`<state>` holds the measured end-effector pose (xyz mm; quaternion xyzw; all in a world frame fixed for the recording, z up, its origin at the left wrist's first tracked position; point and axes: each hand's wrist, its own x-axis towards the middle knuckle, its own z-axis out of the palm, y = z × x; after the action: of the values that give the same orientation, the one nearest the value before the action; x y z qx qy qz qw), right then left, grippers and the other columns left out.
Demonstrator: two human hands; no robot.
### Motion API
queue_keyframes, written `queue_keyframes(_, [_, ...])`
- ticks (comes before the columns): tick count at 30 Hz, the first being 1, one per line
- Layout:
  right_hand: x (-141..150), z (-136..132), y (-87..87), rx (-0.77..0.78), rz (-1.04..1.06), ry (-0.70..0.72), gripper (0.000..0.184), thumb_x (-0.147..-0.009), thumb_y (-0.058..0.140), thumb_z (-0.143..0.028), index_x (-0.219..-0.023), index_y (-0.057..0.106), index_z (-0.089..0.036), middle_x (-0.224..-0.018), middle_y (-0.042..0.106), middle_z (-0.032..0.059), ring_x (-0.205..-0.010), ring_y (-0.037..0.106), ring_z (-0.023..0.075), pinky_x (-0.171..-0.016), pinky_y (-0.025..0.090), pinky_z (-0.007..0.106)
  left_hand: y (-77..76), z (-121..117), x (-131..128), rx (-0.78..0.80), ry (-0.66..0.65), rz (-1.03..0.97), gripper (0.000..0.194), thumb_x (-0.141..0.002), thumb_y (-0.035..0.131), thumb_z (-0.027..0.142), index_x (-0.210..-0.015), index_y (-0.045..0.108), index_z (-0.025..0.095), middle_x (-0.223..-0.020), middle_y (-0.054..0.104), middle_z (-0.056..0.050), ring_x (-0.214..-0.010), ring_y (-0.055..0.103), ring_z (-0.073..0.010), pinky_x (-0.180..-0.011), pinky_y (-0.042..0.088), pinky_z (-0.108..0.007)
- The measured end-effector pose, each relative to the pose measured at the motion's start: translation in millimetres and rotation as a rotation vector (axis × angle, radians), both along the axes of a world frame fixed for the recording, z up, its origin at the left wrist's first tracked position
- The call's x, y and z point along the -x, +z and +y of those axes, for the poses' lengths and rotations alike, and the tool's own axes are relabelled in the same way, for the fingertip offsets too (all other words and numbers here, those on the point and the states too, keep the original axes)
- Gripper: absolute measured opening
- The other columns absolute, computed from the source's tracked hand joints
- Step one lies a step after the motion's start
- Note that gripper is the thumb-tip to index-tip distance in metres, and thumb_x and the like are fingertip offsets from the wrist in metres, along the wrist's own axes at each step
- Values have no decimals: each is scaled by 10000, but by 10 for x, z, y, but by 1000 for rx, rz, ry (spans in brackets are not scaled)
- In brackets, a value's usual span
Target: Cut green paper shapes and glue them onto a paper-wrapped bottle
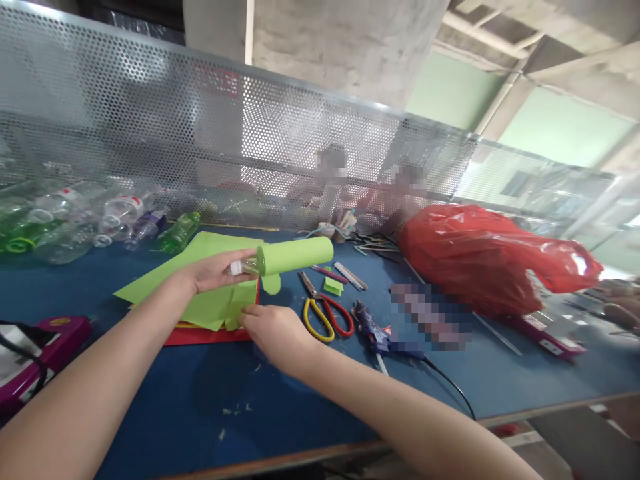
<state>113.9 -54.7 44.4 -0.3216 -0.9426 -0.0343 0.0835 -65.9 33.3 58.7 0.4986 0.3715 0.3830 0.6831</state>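
Note:
My left hand [223, 270] is closed around the neck end of a clear plastic bottle [251, 266] with a white ring or cap. A sheet of light green paper [300, 255] wraps the bottle's body, which lies sideways above the table. Below it, my right hand [275, 333] pinches the edge of a small green paper piece [240, 305] over the stack of green sheets [200, 250]. Red paper [210, 336] shows under that stack. A rounded green paper tab [271, 283] sits just under the wrapped bottle. Scissors [327, 313] with yellow and red handles lie right of my right hand.
A blue glue gun [373, 330] with a cord lies beyond the scissors. Several empty bottles [120, 213] stand or lie at the back left. At the right is a big red plastic bag [465, 257]. A perforated metal screen [210, 147] borders the blue table [280, 407].

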Motion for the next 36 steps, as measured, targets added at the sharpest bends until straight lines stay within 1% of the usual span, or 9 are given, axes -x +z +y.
queue_keyframes(4, [-185, -74, -81, 15, 104, 7, 146, -899, 496, -106, -915, 635, -147, -932, 706, 86, -884, 668, 191, -802, 505, 267, 2, -6, -62, 34, -4, -24, 284, -795, 667, 339, -1017, 665, 162, -1115, 689, -68, -1110, 591, -196, -998, 470, -329])
queue_keyframes(10, [-691, -413, -108, 94, 586, -81, 194, -882, 513, -110, -951, 672, -198, -1070, 711, 54, -964, 676, 154, -865, 521, 241, 14, -34, -162, -88, -97, 74, 405, -801, 651, 393, -1141, 631, 173, -1259, 620, -81, -1209, 523, -235, -1055, 393, -368])
queue_keyframes(14, [-947, -594, -166, 118, 728, -226, 189, -863, 550, -126, -949, 691, -217, -1029, 730, 36, -955, 686, 156, -877, 527, 246, 157, -146, -246, -300, -105, 292, 661, -816, 607, 471, -1392, 402, 217, -1362, 526, -110, -1265, 464, -242, -1084, 315, -388])
queue_keyframes(17, [-1045, -696, -253, 189, 741, -271, 183, -855, 565, -130, -929, 706, -221, -995, 739, 24, -959, 682, 159, -878, 531, 255, 193, -245, -308, -518, -92, 538, 782, -817, 562, 539, -1470, 194, 314, -1412, 445, -108, -1231, 487, -266, -1052, 327, -424])
queue_keyframes(19, [-1074, -760, -304, 230, 707, -273, 187, -850, 568, -124, -904, 714, -229, -964, 743, 16, -1006, 657, 171, -888, 527, 273, 141, -289, -337, -607, -147, 699, 776, -806, 547, 574, -1461, 194, 357, -1430, 400, -96, -1232, 466, -289, -1028, 340, -430])
queue_keyframes(22, [-1089, -849, -323, 274, 649, -256, 219, -847, 547, -102, -909, 708, -237, -947, 739, 8, -1069, 609, 177, -915, 511, 295, 15, -324, -354, -611, -271, 799, 720, -823, 517, 573, -1448, 229, 362, -1332, 453, -91, -1180, 476, -279, -982, 366, -409])
queue_keyframes(27, [-1114, -909, -261, 271, 619, -243, 253, -847, 531, -101, -1018, 672, -224, -1029, 709, 35, -1075, 586, 179, -933, 494, 317, -107, -370, -355, -569, -368, 776, 760, -824, 560, 462, -1451, 139, 374, -950, 498, -6, -802, 530, -173, -794, 431, -339])
queue_keyframes(32, [-1217, -896, -224, 156, 641, -316, 201, -891, 514, -167, -1013, 658, -236, -1016, 701, 36, -1014, 609, 175, -889, 507, 310, -183, -389, -372, -576, -337, 706, 609, -795, 604, 402, -1325, 313, 335, -929, 467, 1, -818, 504, -170, -787, 428, -335])
queue_keyframes(36, [-1427, -854, -192, -104, 575, -488, 203, -895, 506, -223, -1055, 630, -241, -1057, 679, 51, -1042, 591, 212, -920, 487, 375, -196, -391, -380, -566, -316, 736, 538, -804, 585, 403, -1284, 363, 306, -929, 476, -9, -877, 524, -191, -805, 434, -344])
